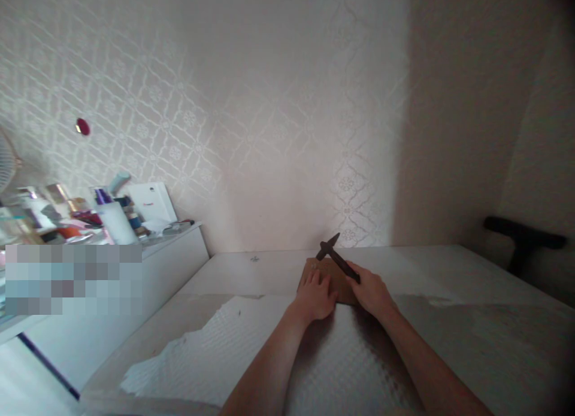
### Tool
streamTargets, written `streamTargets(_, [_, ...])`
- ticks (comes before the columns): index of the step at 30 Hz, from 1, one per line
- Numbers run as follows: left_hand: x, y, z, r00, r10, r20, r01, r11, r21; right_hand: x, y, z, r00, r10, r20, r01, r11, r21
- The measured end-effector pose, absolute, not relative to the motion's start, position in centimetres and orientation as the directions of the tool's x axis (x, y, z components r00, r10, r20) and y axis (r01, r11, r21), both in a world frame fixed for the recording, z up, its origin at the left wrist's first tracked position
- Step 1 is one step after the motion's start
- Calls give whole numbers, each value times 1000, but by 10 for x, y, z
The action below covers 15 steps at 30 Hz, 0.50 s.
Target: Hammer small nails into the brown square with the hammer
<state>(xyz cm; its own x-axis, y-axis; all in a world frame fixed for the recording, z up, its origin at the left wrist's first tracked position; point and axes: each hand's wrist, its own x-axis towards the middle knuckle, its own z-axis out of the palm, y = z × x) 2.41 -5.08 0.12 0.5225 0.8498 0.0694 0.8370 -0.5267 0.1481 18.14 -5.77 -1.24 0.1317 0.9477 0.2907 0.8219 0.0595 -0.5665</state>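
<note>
My right hand (pixel 372 289) is wrapped round the handle of a dark hammer (pixel 342 261). The hammer's head is raised over the far part of a small brown board (pixel 345 291), its pointed end towards the wall. My left hand (pixel 316 296) lies on the board's left side with its fingers stretched out and apart. Some small light marks or bits show near those fingertips, too small to name. The board rests on a white textured sheet (pixel 206 356) spread over the table.
A pale table (pixel 422 272) runs back to a patterned wall. At the left stands a white cabinet (pixel 166 263) crowded with bottles (pixel 117 221) and a white box (pixel 153 202). A black armrest-like thing (pixel 523 236) is at the right edge.
</note>
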Motion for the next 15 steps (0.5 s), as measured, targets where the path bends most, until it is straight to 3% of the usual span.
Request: streamTargets(15, [25, -50, 1, 518, 854, 45, 846, -519, 125, 176, -65, -7, 82, 957, 277, 872, 66, -484])
